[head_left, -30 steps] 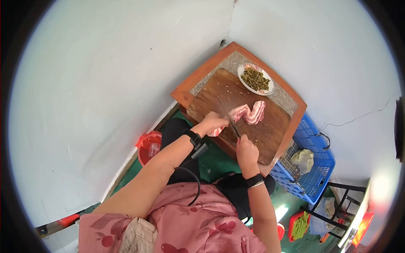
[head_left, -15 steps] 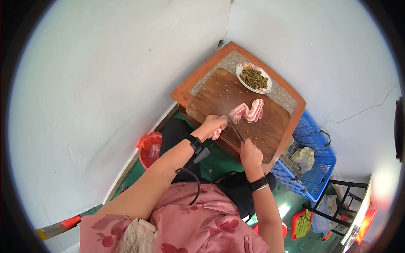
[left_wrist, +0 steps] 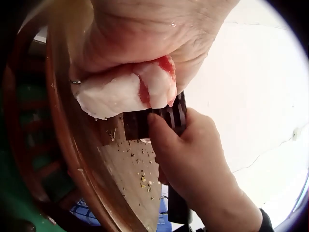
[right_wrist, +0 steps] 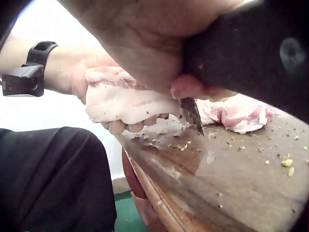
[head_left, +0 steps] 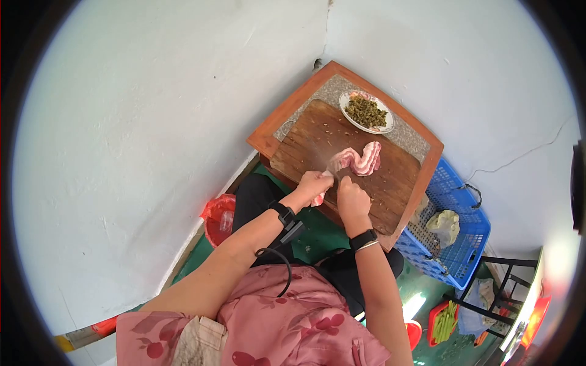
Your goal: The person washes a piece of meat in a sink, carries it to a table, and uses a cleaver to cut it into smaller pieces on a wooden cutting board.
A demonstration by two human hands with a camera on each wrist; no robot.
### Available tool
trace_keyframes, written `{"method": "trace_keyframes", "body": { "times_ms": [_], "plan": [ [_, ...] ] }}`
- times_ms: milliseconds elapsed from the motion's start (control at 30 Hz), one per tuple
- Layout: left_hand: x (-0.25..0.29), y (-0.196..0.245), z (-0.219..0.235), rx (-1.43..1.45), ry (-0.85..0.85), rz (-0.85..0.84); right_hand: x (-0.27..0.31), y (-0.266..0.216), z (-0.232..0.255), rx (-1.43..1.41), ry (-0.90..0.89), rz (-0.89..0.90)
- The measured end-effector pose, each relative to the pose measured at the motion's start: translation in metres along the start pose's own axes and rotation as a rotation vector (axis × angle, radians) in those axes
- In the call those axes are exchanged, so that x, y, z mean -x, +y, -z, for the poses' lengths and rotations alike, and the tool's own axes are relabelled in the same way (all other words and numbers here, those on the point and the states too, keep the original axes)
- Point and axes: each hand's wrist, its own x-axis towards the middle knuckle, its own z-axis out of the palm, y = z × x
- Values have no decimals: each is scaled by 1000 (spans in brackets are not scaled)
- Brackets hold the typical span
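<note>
My left hand (head_left: 314, 185) grips one end of a long strip of fatty meat (head_left: 368, 160), its fingers curled under the meat (right_wrist: 130, 104) in the right wrist view. The strip's other part lies folded on the wooden cutting board (head_left: 305, 134). My right hand (head_left: 354, 201) is curled round the black handle (right_wrist: 246, 53) of a knife, close beside the left. The blade (right_wrist: 193, 116) stands against the meat by the left hand; in the left wrist view the dark blade (left_wrist: 137, 124) is partly hidden behind the meat (left_wrist: 113, 94).
A plate (head_left: 391, 125) of chopped greens stands at the board's far side. Crumbs are scattered over the board. A blue basket (head_left: 473, 229) with a plastic bag is right of the table (head_left: 264, 139). On the floor are a red-lined bin (head_left: 213, 226) and a red tray (head_left: 434, 318) of green stalks.
My right hand has moved up and left, closer to my left hand, after first drawing back slightly. The left hand keeps its hold and has shifted slightly.
</note>
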Motion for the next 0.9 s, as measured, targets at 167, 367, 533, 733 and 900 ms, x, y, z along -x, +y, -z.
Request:
{"method": "trace_keyframes", "body": {
  "times_ms": [167,367,533,733,900],
  "plan": [
    [8,11,5,132,-32,79,17,13,3,-71,2,-59],
    [9,6,0,240,-51,122,58,36,11,-44,-38,-73],
    [10,-3,-7,177,-6,102,62,37,1,-55,-13,-63],
    [8,-15,-9,-81,86,43,36,21,-3,10,-28,-26],
    [20,-14,-16,-16,79,-4,9,7,-3,11,-16,21]
  ]
}}
